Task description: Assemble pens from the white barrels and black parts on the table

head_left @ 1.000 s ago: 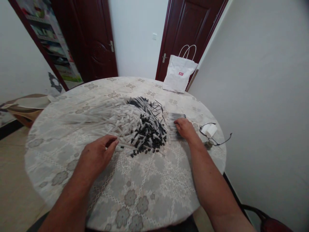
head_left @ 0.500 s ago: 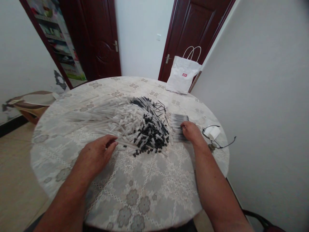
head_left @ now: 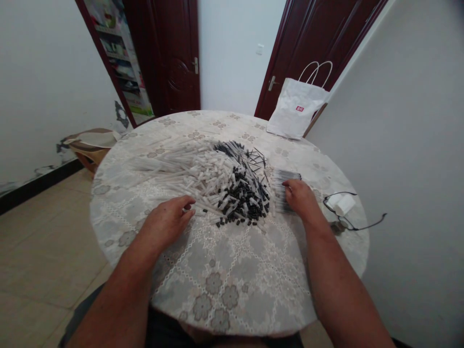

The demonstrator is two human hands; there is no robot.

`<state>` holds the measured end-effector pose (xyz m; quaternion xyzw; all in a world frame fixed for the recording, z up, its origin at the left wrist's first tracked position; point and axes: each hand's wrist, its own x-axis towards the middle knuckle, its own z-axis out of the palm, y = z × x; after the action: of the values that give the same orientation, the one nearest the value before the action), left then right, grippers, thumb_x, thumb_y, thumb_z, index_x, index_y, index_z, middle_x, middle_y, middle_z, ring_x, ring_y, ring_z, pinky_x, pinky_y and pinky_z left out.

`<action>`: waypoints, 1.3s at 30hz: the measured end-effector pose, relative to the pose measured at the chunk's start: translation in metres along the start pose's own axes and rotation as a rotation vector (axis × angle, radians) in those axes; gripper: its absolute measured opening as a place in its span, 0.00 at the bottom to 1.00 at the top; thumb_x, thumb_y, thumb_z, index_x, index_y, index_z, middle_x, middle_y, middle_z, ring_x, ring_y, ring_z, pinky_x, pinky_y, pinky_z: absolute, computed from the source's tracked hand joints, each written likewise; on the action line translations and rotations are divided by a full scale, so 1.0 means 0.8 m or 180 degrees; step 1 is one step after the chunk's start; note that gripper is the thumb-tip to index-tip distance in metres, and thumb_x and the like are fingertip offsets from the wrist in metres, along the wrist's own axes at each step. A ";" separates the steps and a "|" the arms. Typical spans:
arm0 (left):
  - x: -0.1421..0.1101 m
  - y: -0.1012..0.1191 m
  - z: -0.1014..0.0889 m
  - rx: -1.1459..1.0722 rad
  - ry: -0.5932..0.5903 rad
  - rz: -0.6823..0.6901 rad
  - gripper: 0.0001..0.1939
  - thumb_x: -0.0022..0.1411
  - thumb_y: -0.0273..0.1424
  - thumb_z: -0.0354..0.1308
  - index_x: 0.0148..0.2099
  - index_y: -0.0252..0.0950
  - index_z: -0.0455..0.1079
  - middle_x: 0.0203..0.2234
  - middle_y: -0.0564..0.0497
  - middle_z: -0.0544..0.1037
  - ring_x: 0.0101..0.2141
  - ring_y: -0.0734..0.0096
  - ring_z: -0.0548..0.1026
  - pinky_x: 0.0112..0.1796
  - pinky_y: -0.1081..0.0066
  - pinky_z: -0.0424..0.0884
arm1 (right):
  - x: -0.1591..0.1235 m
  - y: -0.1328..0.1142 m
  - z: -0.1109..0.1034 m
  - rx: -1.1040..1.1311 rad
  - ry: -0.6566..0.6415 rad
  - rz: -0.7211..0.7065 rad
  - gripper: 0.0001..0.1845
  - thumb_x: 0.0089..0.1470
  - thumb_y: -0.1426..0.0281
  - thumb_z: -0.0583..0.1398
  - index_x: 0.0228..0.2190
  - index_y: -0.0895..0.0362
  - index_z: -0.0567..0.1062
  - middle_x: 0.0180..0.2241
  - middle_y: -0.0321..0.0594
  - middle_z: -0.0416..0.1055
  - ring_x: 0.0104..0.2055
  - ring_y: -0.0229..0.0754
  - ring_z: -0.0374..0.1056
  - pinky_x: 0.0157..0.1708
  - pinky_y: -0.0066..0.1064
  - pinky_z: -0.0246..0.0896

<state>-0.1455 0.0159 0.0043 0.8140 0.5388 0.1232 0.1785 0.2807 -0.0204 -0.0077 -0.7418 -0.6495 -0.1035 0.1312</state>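
My left hand point(head_left: 167, 220) hovers at the near left edge of a pile, thumb and fingertips apart with nothing visible between them. Long clear plastic tubes point(head_left: 166, 164), like pen barrels, fan out to the left of the pile. Short whitish pieces point(head_left: 210, 169) fill its middle, with small black caps point(head_left: 244, 195) heaped on the right. Dark thin sticks like pen refills point(head_left: 256, 159) lie behind. My right hand point(head_left: 301, 195) is over a neat row of slim dark-tipped pens or refills point(head_left: 288, 175), fingers pinched together; what they hold is hidden.
A flowered cloth covers the round table point(head_left: 217, 261). Eyeglasses point(head_left: 357, 228) and a white box-like item point(head_left: 343, 204) lie at the right edge. A white paper bag point(head_left: 295, 108) stands at the back right. A chair point(head_left: 90, 145) is at the left.
The whole view has swung left, so the table sits further right in it. My left hand's fingertips have drawn slightly away from the tubes; my right hand stays at the row.
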 end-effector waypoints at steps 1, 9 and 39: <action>0.000 0.001 -0.001 -0.0007 -0.0016 0.0001 0.19 0.67 0.38 0.51 0.54 0.39 0.74 0.45 0.46 0.83 0.44 0.59 0.79 0.43 0.65 0.70 | -0.001 -0.008 -0.002 0.0028 0.0021 -0.0091 0.16 0.63 0.73 0.54 0.45 0.60 0.79 0.46 0.50 0.78 0.50 0.50 0.71 0.53 0.36 0.61; -0.003 0.011 0.000 -0.0053 -0.0161 0.0106 0.17 0.64 0.36 0.55 0.52 0.40 0.76 0.42 0.46 0.83 0.43 0.57 0.79 0.43 0.63 0.70 | -0.012 -0.081 -0.027 -0.0222 -0.0601 -0.0283 0.13 0.65 0.66 0.56 0.42 0.57 0.79 0.42 0.49 0.78 0.47 0.50 0.71 0.47 0.34 0.60; 0.002 -0.032 -0.023 0.0333 0.0512 -0.0556 0.13 0.67 0.29 0.52 0.50 0.38 0.75 0.47 0.43 0.79 0.47 0.59 0.76 0.48 0.64 0.70 | -0.025 -0.100 -0.021 -0.0072 0.0253 -0.0121 0.15 0.67 0.62 0.52 0.42 0.56 0.74 0.28 0.45 0.77 0.25 0.46 0.70 0.27 0.33 0.48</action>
<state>-0.1735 0.0296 0.0101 0.7596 0.6260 0.1438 0.1020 0.1986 -0.0352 0.0066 -0.7260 -0.6566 -0.1428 0.1465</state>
